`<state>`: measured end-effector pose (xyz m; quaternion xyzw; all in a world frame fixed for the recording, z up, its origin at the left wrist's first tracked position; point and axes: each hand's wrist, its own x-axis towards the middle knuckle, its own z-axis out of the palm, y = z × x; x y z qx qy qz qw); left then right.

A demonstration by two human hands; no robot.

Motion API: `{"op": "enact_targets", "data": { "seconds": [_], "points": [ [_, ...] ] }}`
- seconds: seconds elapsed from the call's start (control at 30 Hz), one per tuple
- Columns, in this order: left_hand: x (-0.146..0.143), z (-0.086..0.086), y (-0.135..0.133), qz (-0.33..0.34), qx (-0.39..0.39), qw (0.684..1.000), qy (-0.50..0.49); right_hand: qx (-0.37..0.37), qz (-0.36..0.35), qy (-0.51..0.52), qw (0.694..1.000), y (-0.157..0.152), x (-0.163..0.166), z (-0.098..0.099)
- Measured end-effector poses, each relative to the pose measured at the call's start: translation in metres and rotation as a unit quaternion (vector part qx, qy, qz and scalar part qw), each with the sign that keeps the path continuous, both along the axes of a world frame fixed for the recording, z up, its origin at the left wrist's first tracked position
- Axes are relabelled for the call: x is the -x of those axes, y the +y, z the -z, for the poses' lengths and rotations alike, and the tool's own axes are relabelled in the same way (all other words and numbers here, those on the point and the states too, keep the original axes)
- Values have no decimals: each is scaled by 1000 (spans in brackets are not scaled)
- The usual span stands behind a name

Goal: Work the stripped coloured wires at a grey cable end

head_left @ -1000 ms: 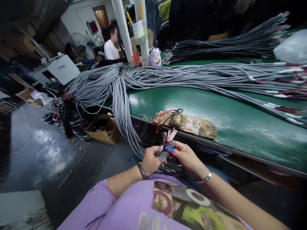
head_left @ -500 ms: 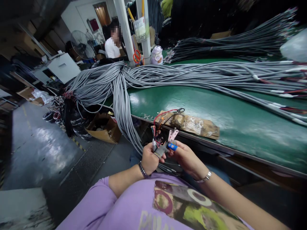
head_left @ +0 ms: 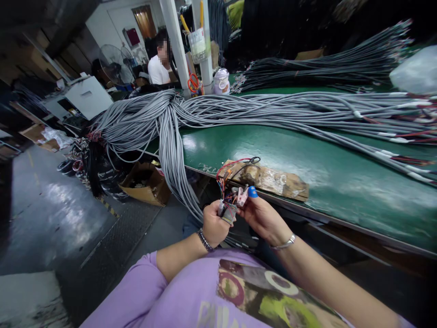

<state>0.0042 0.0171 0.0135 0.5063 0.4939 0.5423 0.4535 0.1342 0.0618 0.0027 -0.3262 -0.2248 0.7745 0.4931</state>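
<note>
My left hand (head_left: 215, 225) is closed around the end of a grey cable (head_left: 221, 207), and a grey wrap covers one finger. Thin coloured wires (head_left: 232, 207) fan out from the cable end. Close to them is a small pink clip (head_left: 242, 197), pinched in my right hand (head_left: 264, 219). Blue tape (head_left: 252, 192) covers my right thumb tip, which is raised beside the clip. Just beyond both hands, red and black leads (head_left: 235, 165) run over a worn wooden block (head_left: 280, 182) at the bench edge. Where the clip's jaws meet the wires is too small to make out.
Long grey cables (head_left: 259, 109) lie across the green bench (head_left: 232, 139), some hanging over its edge. Dark cables (head_left: 324, 70) lie behind them. A post holds orange scissors (head_left: 193, 83). On the floor is a cardboard box (head_left: 150, 191). Another person (head_left: 159, 68) sits beyond.
My right thumb has lifted up and away from the left fingers. The pink clip has tipped and lowered nearer the wires, which now spread more to the right.
</note>
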Motion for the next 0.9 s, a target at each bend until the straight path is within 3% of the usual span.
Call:
{"op": "enact_targets", "data": {
  "seconds": [0.3, 0.9],
  "points": [
    [0, 5, -2, 7, 1, 1000, 25, -14, 32, -2, 999, 3, 2, 5],
    [-4, 3, 1, 11, 7, 999, 30, -40, 28, 0, 999, 0, 5, -1]
  ]
}}
